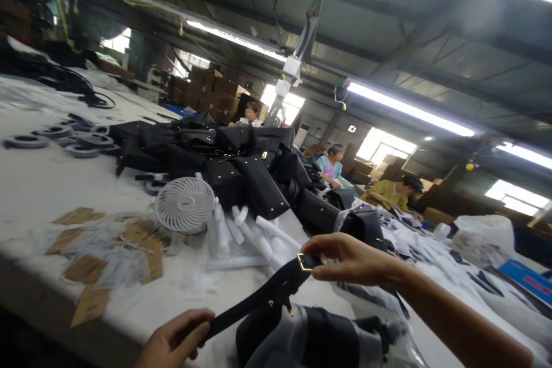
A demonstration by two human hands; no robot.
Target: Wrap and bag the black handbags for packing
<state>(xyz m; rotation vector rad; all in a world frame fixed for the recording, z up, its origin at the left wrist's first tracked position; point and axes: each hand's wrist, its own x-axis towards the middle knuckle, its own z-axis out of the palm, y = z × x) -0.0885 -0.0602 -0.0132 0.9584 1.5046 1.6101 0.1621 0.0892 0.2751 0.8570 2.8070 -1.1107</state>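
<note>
A black strap (263,294) with a gold buckle (305,263) stretches between my two hands. My left hand (175,340) pinches its lower end, thumb on top. At the buckle end, my right hand (340,259) grips the strap between thumb and fingers. Just below the strap lies a black bag (330,336) with greyish wrapping around parts of it and clear plastic at its right side. The bag's lower part is cut off by the frame's edge.
A heap of black bags (233,167) covers the table's middle. Nearer lie a white fan (184,205), white rolls (259,236), brown tags (88,270) and grey rings (88,141). Several co-workers sit beyond, one in a yellow top (386,194). A blue box (528,282) is at right.
</note>
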